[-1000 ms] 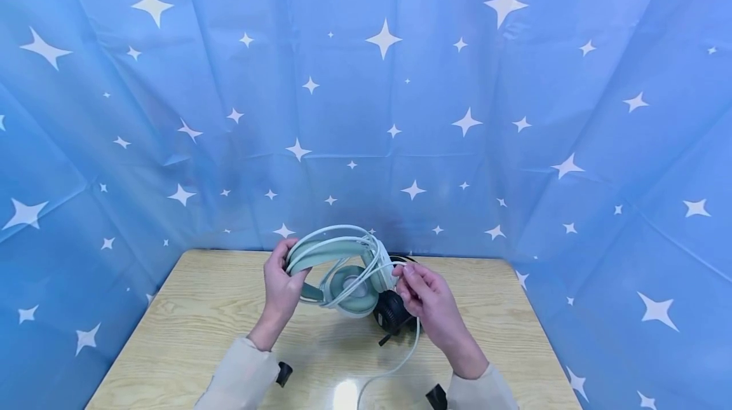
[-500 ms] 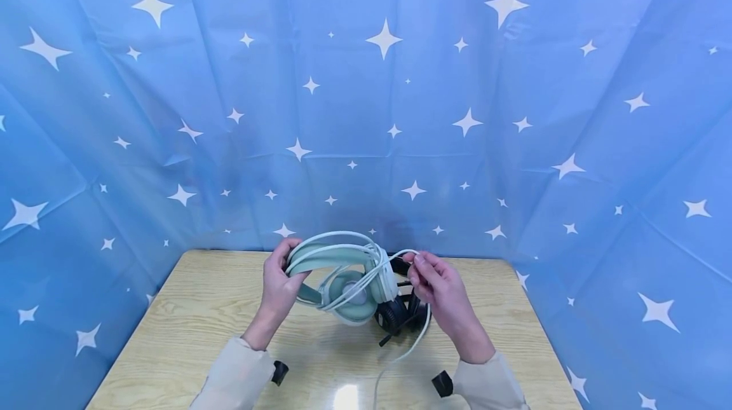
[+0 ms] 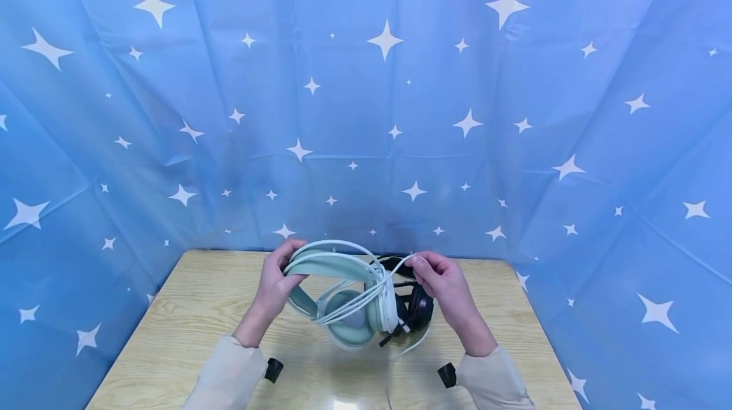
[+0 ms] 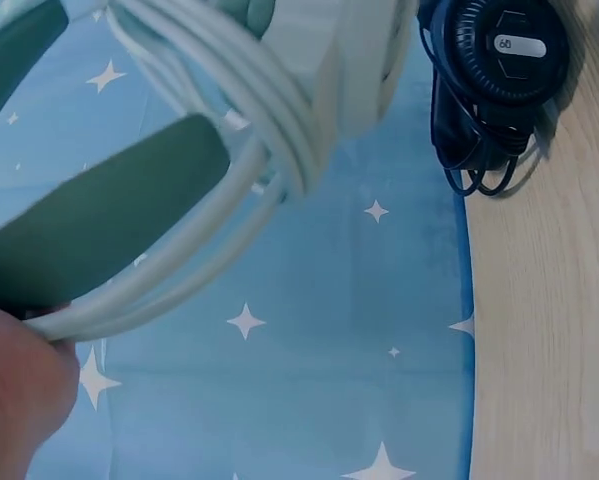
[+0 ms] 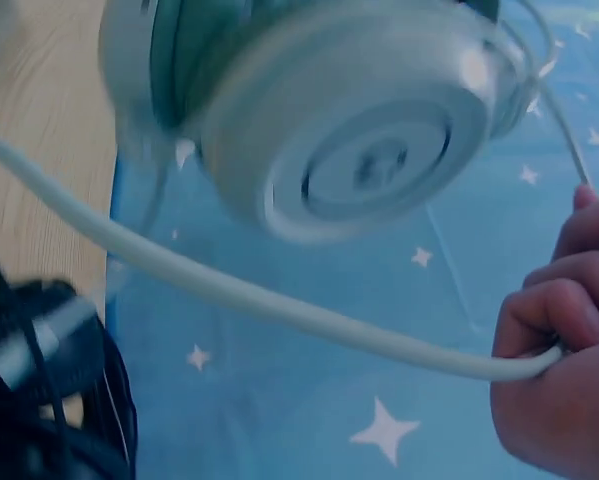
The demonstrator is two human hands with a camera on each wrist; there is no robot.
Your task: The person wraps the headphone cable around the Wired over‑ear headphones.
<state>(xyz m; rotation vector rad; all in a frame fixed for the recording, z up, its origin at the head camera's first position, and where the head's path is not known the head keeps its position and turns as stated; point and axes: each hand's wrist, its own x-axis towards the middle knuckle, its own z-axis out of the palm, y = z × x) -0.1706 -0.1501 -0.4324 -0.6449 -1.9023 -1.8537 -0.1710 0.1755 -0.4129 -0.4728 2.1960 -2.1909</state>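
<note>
Pale green and white headphones (image 3: pixel 326 265) are held up above the table in the head view. My left hand (image 3: pixel 274 286) grips them by the headband, and in the left wrist view the thumb side of that hand (image 4: pixel 19 390) shows at the band's padding. Loops of white cable (image 3: pixel 354 306) wrap around the headband and ear cups. A stretch of that cable is pinched in my right hand (image 3: pixel 448 286), right of the headphones. In the right wrist view the curled fingers (image 5: pixel 569 300) hold the cable, and a white ear cup (image 5: pixel 379 160) appears blurred.
Behind and right of the held headphones lies a black headset (image 3: pixel 422 307) with a boom microphone and its own cord. The wooden table (image 3: pixel 189 308) ends at a blue star-patterned curtain (image 3: pixel 343 111) on the back and sides.
My right hand has moved right, drawing the cable away from the headphones. The headphones have sunk and tilted slightly in my left hand, and more of the black headset shows.
</note>
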